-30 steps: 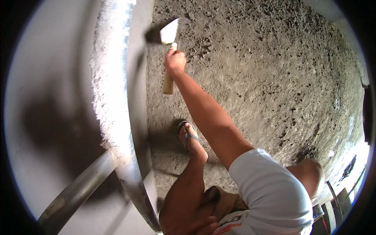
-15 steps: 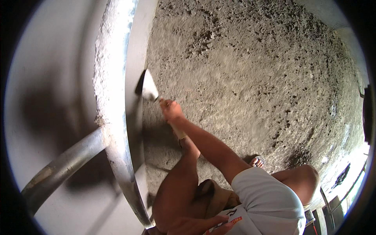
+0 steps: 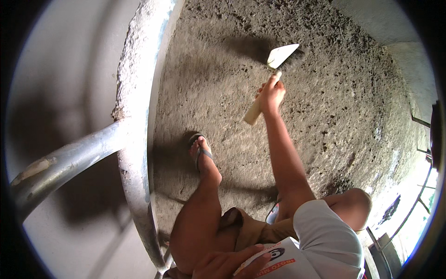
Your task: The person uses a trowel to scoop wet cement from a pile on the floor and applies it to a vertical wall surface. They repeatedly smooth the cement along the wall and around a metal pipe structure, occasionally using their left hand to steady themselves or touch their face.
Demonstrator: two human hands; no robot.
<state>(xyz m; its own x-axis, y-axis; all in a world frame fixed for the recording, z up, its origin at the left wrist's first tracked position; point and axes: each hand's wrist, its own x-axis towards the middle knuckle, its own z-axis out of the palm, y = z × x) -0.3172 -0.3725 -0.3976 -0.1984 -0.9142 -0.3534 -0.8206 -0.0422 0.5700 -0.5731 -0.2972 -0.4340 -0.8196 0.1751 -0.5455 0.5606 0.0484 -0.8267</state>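
Note:
My right hand [image 3: 272,97] is wrapped round the pale handle of a pointed trowel [image 3: 281,56], held over rough grey mortar ground [image 3: 227,102]. Dark, crumbly material lies along the right edge of the blade, and the blade's shadow falls to its left. My left hand [image 3: 232,264] lies low against my shirt front, its fingers stretched out and holding nothing. My left foot, in a flip-flop [image 3: 204,152], stands flat on the ground ahead of that knee.
A curved metal pipe rail [image 3: 137,172], crusted with cement higher up, runs down the left side, with a branch pipe [image 3: 69,156] joining it. Behind it rises a smooth pale wall [image 3: 51,60]. Bars and bright daylight [image 3: 420,195] show at the far right.
My right hand has swung the trowel from beside the left wall up and to the right across the ground. My left foot, partly hidden before, now shows fully.

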